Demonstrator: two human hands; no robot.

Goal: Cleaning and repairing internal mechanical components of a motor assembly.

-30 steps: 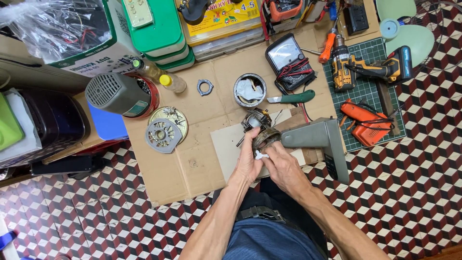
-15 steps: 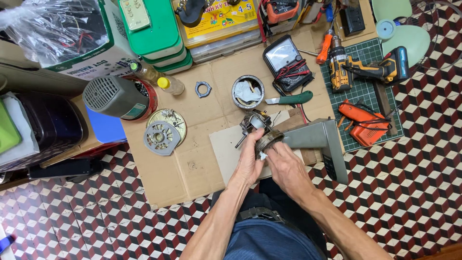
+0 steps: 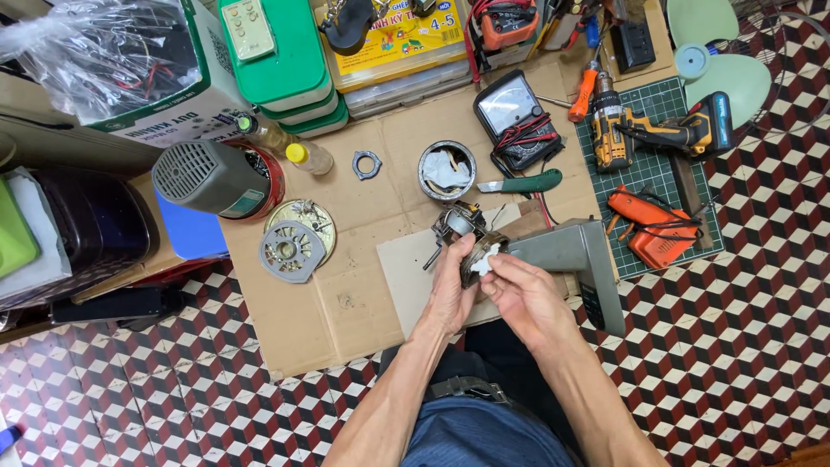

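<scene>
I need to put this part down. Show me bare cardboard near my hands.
Bare cardboard lies left of the left hand, below the grey fan cover; more between the metal ring and that cover. Around the round tin and meter it is crowded.

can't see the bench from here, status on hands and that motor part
Left hand grips small motor part. Right hand presses white wad on it. Grey stand close beside.

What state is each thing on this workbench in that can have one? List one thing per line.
Left hand: gripping the motor part.
Right hand: pressing a white wad into it.
Motor part: dismantled, held over the cardboard.
White wad: crumpled.
Round tin: open, rag inside.
Grey fan housing: lying on its side.
Cordless drill: lying flat.
</scene>
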